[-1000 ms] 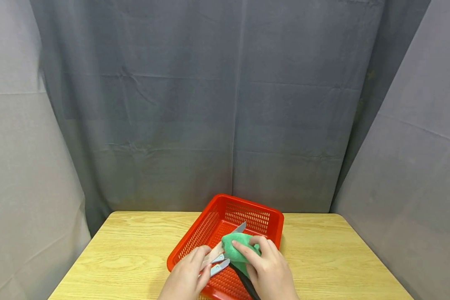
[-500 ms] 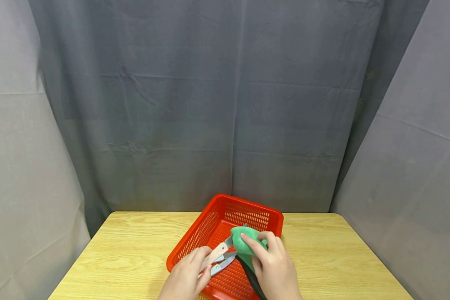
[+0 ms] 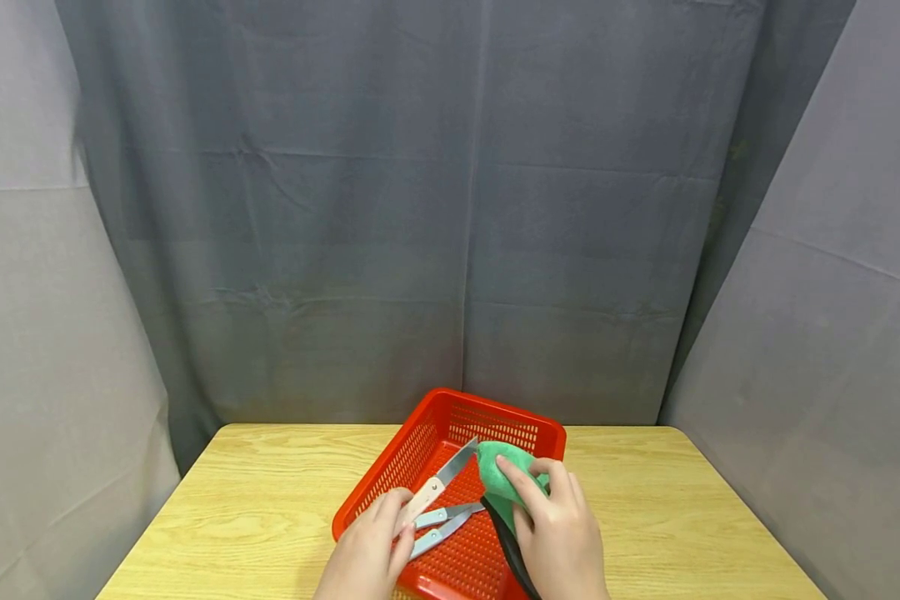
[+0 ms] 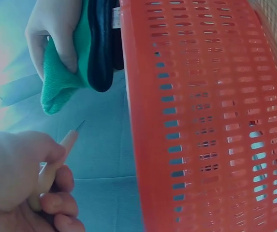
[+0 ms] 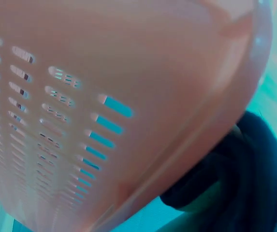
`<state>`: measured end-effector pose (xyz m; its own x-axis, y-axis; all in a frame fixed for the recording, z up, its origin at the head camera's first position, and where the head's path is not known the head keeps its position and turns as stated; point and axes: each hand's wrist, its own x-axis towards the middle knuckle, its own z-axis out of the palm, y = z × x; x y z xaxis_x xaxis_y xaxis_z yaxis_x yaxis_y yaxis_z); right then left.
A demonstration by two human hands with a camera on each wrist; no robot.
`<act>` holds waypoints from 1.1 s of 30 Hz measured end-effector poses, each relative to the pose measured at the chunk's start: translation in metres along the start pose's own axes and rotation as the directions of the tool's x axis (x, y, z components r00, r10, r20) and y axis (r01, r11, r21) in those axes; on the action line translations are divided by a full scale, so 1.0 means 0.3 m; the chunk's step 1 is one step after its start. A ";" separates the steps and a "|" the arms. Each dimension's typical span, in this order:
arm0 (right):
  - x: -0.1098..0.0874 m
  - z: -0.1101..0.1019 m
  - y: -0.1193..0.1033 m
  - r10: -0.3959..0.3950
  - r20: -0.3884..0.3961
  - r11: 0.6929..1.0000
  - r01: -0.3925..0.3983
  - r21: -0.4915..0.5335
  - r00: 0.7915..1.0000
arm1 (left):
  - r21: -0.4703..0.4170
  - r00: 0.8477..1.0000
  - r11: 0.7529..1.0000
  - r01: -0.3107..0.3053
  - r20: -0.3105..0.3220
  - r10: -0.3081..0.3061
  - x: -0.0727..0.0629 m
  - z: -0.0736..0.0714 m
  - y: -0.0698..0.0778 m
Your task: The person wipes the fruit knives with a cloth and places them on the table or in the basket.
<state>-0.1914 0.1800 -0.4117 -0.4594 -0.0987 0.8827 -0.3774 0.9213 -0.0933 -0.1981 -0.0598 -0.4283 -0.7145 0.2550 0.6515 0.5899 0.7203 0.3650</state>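
My left hand (image 3: 367, 542) grips a knife (image 3: 422, 500) by its cream handle, the bare blade slanting up and away to the right over the basket. Fingers of my right hand (image 3: 562, 529) pinch a bunched green cloth (image 3: 504, 471) with a black strip along its lower side. In the head view, the cloth sits right beside the blade's tip. From the left wrist, the knife (image 4: 51, 171) appears nearly end-on below the cloth (image 4: 56, 89). Two more knives, one with a pale handle (image 3: 431, 518), lie in the red basket (image 3: 495, 407) under the hands.
The slotted basket stands at an angle on a light wooden table (image 3: 255, 500). Its wall (image 5: 167, 72) fills much of the right wrist view, with dark folded fabric (image 5: 254, 159) beside it. Grey curtains (image 3: 330, 208) hang behind and at both sides.
My right hand has drawn the cloth up and right along the blade to its tip, uncovering the blade. The left hand has stayed nearly still, and the knives in the basket show more.
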 end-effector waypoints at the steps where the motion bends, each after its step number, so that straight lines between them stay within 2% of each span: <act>1: 0.000 0.000 0.000 -0.013 -0.004 1.000 0.013 0.003 1.000 | -0.003 1.000 1.000 0.004 0.000 -0.004 0.000 0.003 -0.002; 5: 0.001 0.001 -0.001 -0.055 0.004 0.998 0.055 0.019 0.998 | -0.006 1.000 1.000 0.007 -0.012 -0.007 0.000 0.019 -0.009; 13: -0.004 0.016 -0.002 -0.128 0.097 0.991 0.124 0.050 0.987 | -0.020 1.000 1.000 -0.013 -0.006 0.013 -0.005 0.051 -0.014; 21: -0.008 0.026 -0.015 -0.232 0.072 0.967 0.223 0.121 0.970 | -0.013 0.999 0.999 -0.033 0.021 0.033 -0.006 0.066 -0.014; 29: -0.013 0.034 -0.015 -0.219 0.103 0.971 0.207 0.118 0.970 | -0.010 0.998 0.999 -0.044 0.049 0.045 -0.006 0.063 -0.009; 33: -0.018 0.035 -0.011 -0.175 0.124 0.983 0.166 0.085 0.977 | -0.006 0.998 0.998 -0.064 0.028 0.064 -0.008 0.068 -0.009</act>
<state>-0.1963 0.1736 -0.4209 -0.4820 -0.3044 0.8216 -0.5153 0.8569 0.0151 -0.2056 -0.0492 -0.4443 -0.6854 0.3182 0.6549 0.6363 0.6990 0.3264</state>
